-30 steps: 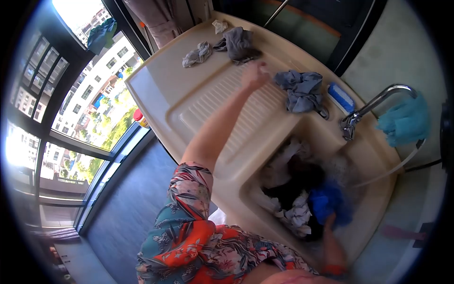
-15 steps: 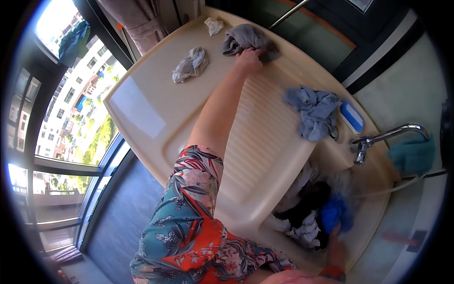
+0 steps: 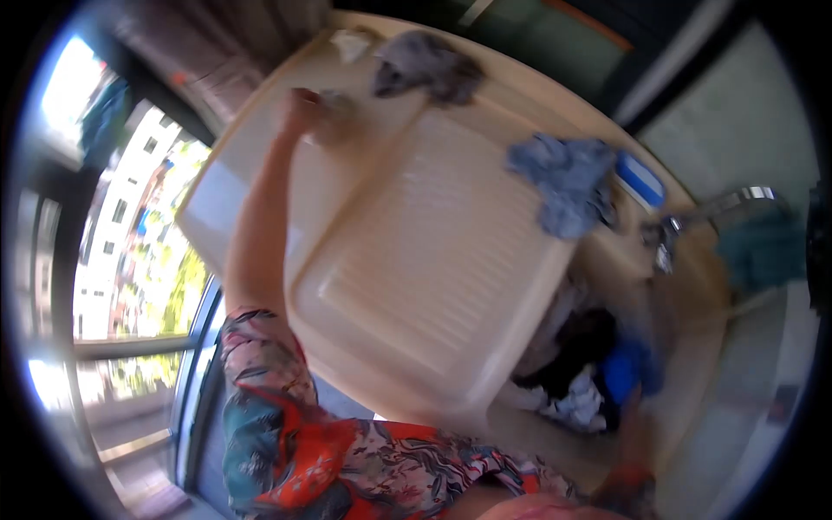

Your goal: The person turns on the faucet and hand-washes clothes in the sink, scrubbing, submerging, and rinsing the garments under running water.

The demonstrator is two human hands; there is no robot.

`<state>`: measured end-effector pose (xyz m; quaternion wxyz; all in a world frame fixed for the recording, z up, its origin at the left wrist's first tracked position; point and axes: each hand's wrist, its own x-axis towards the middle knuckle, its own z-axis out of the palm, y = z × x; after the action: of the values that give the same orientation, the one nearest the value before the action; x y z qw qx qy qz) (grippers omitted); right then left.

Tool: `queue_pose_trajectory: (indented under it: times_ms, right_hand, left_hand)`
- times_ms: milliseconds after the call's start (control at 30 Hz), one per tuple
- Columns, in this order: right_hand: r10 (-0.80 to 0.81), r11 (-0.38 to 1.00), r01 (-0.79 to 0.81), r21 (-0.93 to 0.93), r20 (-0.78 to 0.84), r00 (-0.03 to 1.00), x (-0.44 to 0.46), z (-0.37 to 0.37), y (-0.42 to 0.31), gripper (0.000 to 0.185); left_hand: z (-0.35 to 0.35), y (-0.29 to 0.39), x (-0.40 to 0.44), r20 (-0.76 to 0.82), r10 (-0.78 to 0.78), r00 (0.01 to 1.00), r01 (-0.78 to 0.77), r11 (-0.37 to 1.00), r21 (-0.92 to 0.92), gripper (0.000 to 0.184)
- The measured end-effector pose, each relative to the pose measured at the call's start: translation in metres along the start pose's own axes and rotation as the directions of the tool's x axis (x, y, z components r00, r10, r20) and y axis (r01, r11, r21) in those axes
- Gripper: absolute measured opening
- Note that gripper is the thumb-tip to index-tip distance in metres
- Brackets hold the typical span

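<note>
My left hand [image 3: 303,110] is stretched to the far left of the beige washing sink's top, right beside a crumpled white cloth [image 3: 336,114]. Motion smears both, so its fingers' grip is unclear. Close to it lies a bunched grey cloth [image 3: 426,68]. Down in the basin, my right hand [image 3: 635,412] has its fingers closed on a bright blue cloth [image 3: 628,368]. Black clothing [image 3: 572,351] and a white patterned cloth [image 3: 579,406] lie against it.
A ribbed washboard surface [image 3: 433,251] fills the sink's middle. Blue-grey cloth [image 3: 568,186] and a blue-and-white brush [image 3: 640,180] rest near the chrome tap [image 3: 667,238]. A small white cloth [image 3: 351,45] sits at the back corner; a teal cloth [image 3: 763,251] hangs right.
My left hand has left the grey cloth and moved left to the white cloth. My right hand stays at the blue cloth in the basin. The view has shifted and blurred.
</note>
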<state>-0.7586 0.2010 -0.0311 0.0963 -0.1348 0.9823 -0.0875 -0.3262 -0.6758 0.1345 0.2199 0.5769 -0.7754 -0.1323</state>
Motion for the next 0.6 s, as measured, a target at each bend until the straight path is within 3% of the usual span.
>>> queue_pose_trajectory:
  times_ms: [33, 67, 100, 167, 300, 400, 467, 600]
  right_hand:
    - [-0.026, 1.000, 0.026, -0.002, -0.008, 1.000, -0.004, -0.002, 0.000, 0.033]
    - [-0.052, 0.999, 0.052, -0.006, -0.012, 0.999, -0.005, -0.006, -0.011, 0.033]
    - [-0.061, 0.998, 0.061, -0.024, -0.012, 0.998, -0.009, -0.010, -0.014, 0.033]
    - [-0.066, 0.997, 0.066, -0.034, -0.014, 0.998, -0.007, -0.009, -0.015, 0.033]
    - [-0.091, 0.995, 0.091, 0.026, -0.035, 0.995, 0.011, -0.008, -0.031, 0.034]
    - [-0.123, 0.989, 0.128, 0.077, -0.069, 0.990, 0.019, 0.002, -0.029, 0.034]
    - [-0.128, 0.986, 0.135, 0.095, -0.073, 0.989, 0.024, 0.006, -0.027, 0.034]
    - [-0.079, 0.996, 0.077, 0.044, 0.048, 0.996, 0.034, -0.001, -0.032, 0.037]
  left_hand:
    - [0.000, 0.003, 0.014, -0.118, 0.024, 0.993, -0.029, 0.999, -0.043, 0.036]
    - [-0.005, 0.014, 0.020, -0.166, 0.162, 0.973, -0.165, 0.986, -0.006, 0.038]
    - [-0.040, 0.060, -0.009, -0.139, 0.286, 0.948, -0.288, 0.958, 0.003, 0.046]
    - [-0.032, 0.050, 0.028, -0.073, 0.342, 0.937, -0.335, 0.937, 0.095, 0.056]
    - [-0.054, 0.109, -0.032, -0.051, 0.441, 0.896, -0.442, 0.897, -0.001, 0.048]
    - [-0.049, 0.154, -0.093, 0.123, 0.384, 0.915, -0.354, 0.912, -0.209, 0.037]
    - [-0.040, 0.195, -0.149, 0.120, 0.528, 0.841, -0.425, 0.781, -0.458, 0.029]
    - [-0.038, 0.312, -0.290, 0.404, 0.657, 0.636, -0.528, 0.753, -0.394, 0.028]
